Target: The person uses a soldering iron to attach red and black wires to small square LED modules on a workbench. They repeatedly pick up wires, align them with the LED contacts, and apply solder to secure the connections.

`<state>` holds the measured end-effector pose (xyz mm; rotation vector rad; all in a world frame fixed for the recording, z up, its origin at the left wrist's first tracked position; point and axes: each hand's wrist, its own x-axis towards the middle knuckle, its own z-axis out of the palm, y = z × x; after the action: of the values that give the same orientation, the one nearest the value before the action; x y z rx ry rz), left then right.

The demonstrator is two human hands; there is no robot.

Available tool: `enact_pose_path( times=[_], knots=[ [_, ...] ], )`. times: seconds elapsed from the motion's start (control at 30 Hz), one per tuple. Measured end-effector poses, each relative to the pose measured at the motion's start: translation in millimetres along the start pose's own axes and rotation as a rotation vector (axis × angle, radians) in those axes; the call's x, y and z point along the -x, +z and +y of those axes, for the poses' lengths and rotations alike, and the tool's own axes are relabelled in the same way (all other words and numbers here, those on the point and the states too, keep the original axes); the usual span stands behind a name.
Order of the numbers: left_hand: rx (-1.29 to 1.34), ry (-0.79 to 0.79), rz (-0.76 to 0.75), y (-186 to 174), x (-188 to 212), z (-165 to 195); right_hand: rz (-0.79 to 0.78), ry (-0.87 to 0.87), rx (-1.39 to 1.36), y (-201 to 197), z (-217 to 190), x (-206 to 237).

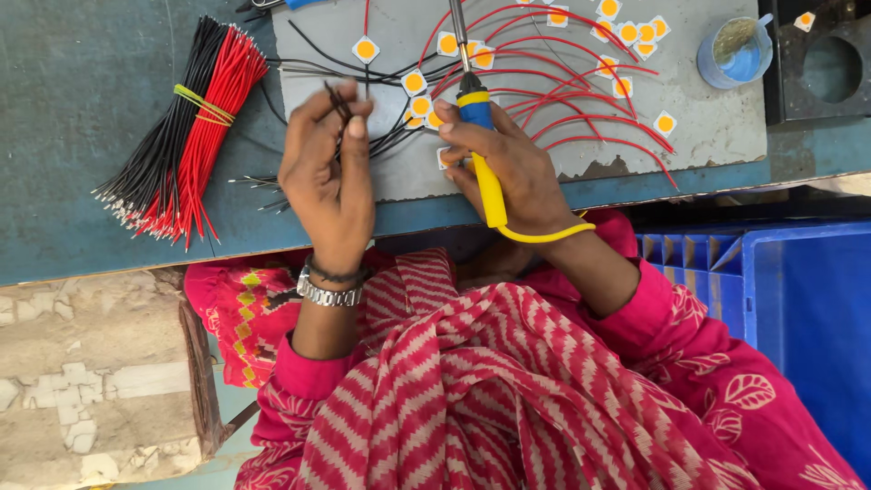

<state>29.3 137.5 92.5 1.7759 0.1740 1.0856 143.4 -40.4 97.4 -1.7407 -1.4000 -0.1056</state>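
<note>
While the right hand (508,163) grips a yellow-and-blue soldering iron (479,136), long axis pointing away from the person with its tip over the grey board (717,127), the left hand (327,177) pinches black wires (337,98) just left of it. One iron, one bundle of red and black wires (181,136), roughly seventeen small yellow-centred squares (415,83), one blue cup (735,53).

So the teal workbench (82,82) has a grey mat (708,127) on top. A tied bundle of red and black wires (186,136) lies left of it, plus a blue cup (735,54).
</note>
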Motion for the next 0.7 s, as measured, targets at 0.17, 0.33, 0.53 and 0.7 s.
enact_pose_path(
  times=[0.17,0.33,0.53,0.7],
  knots=[
    [-0.034,-0.218,-0.254,-10.7,4.8,10.7,0.052,-0.070,0.058,-1.2,4.2,2.9],
    [-0.104,-0.217,-0.363,-12.0,9.6,15.6,0.033,-0.049,0.073,-0.5,3.6,3.9],
    [-0.131,-0.020,-0.400,-9.1,13.0,14.2,0.043,-0.030,0.074,-1.8,1.2,4.4],
    [-0.351,0.150,-0.432,-8.9,15.8,12.7,0.063,-0.051,0.117,-0.8,-2.2,4.9]
  ],
)
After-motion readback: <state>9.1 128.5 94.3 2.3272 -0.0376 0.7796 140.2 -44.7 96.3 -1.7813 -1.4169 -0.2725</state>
